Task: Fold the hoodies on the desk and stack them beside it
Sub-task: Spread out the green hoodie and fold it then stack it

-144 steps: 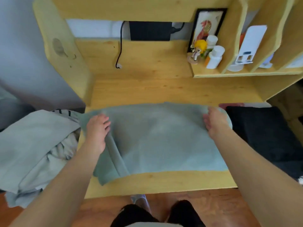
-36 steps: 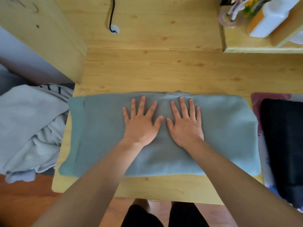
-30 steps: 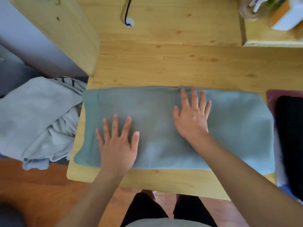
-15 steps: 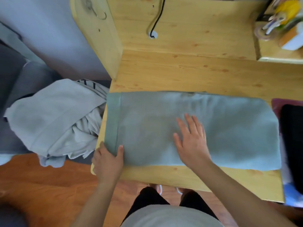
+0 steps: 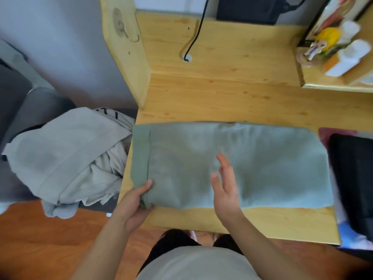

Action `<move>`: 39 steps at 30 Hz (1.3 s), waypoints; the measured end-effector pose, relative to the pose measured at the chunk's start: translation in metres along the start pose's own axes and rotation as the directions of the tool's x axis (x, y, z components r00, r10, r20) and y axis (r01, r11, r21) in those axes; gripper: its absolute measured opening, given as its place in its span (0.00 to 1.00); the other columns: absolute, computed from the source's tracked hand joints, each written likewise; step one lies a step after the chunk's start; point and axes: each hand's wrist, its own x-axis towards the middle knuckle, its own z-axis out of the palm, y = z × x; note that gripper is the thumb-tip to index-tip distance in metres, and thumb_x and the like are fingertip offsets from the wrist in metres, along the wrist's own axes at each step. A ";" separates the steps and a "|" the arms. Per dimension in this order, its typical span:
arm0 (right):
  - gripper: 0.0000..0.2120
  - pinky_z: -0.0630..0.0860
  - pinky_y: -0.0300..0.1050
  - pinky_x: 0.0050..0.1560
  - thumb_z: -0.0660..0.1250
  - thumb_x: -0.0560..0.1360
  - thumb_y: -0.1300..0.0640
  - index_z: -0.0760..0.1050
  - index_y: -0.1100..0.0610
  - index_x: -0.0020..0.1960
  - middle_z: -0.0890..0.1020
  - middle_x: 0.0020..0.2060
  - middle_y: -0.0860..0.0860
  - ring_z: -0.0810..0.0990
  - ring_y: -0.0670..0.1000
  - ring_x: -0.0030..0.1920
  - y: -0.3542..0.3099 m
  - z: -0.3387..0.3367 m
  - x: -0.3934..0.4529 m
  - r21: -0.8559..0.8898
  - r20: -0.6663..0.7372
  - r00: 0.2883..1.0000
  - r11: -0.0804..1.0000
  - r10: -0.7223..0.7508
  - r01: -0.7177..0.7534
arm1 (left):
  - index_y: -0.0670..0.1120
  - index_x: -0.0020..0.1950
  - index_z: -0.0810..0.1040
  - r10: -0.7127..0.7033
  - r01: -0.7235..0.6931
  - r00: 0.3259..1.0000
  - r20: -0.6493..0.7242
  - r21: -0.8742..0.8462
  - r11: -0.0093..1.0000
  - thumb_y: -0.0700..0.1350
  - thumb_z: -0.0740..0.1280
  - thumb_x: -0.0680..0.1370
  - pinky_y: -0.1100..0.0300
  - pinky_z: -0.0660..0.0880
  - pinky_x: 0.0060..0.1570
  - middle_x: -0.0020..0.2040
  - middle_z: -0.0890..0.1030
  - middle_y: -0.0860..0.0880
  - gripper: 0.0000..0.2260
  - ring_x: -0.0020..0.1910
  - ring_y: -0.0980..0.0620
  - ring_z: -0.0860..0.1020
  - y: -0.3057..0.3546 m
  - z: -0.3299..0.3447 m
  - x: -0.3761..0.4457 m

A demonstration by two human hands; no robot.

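left hand [image 5: 134, 205] grips lower-left corner of the folded green hoodie [image 5: 252, 164] on the desk [image 5: 232, 98]; right hand [image 5: 225, 186] flat-fingered, mid-frame; grey hoodies [image 5: 64, 158] heaped left.

— How many hoodies?
— One green hoodie [image 5: 232, 162] on the table [image 5: 222, 98]; a grey heap [image 5: 66, 156] off its left edge, perhaps two garments.
— Hands?
— Two: left hand [image 5: 133, 205], right hand [image 5: 226, 186].
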 end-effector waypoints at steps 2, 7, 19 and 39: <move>0.24 0.58 0.50 0.79 0.61 0.80 0.45 0.61 0.35 0.75 0.61 0.77 0.36 0.59 0.40 0.78 0.022 0.005 0.000 -0.047 -0.011 0.992 0.991 0.123 -0.123 | 0.45 0.65 0.80 -0.009 0.010 1.000 0.008 -0.109 0.994 0.50 0.63 0.83 0.52 0.80 0.51 0.60 0.85 0.45 0.14 0.54 0.48 0.85 0.002 0.000 0.003; 0.24 0.62 0.49 0.77 0.63 0.82 0.52 0.66 0.47 0.77 0.61 0.76 0.36 0.63 0.43 0.76 0.035 -0.006 0.007 -0.258 -0.004 0.982 0.949 0.188 -0.182 | 0.41 0.66 0.79 -0.047 0.049 0.998 -0.030 0.061 0.997 0.47 0.63 0.83 0.49 0.82 0.48 0.60 0.84 0.41 0.15 0.52 0.45 0.86 0.031 -0.009 0.014; 0.19 0.69 0.44 0.70 0.63 0.82 0.58 0.73 0.52 0.72 0.64 0.74 0.43 0.74 0.47 0.64 0.027 -0.021 0.019 -0.278 -0.025 0.961 0.921 0.275 -0.271 | 0.44 0.60 0.82 -0.039 0.105 0.993 -0.113 0.665 0.740 0.52 0.73 0.78 0.46 0.81 0.55 0.53 0.87 0.44 0.16 0.52 0.42 0.85 0.040 -0.001 0.017; 0.24 0.77 0.54 0.59 0.73 0.74 0.51 0.73 0.52 0.68 0.81 0.59 0.52 0.79 0.57 0.61 -0.033 0.044 0.080 -0.419 0.060 0.936 0.860 0.346 -0.291 | 0.49 0.63 0.75 0.152 -0.673 0.738 0.657 0.701 0.238 0.48 0.67 0.77 0.51 0.74 0.64 0.60 0.77 0.51 0.15 0.61 0.51 0.75 -0.056 0.075 -0.029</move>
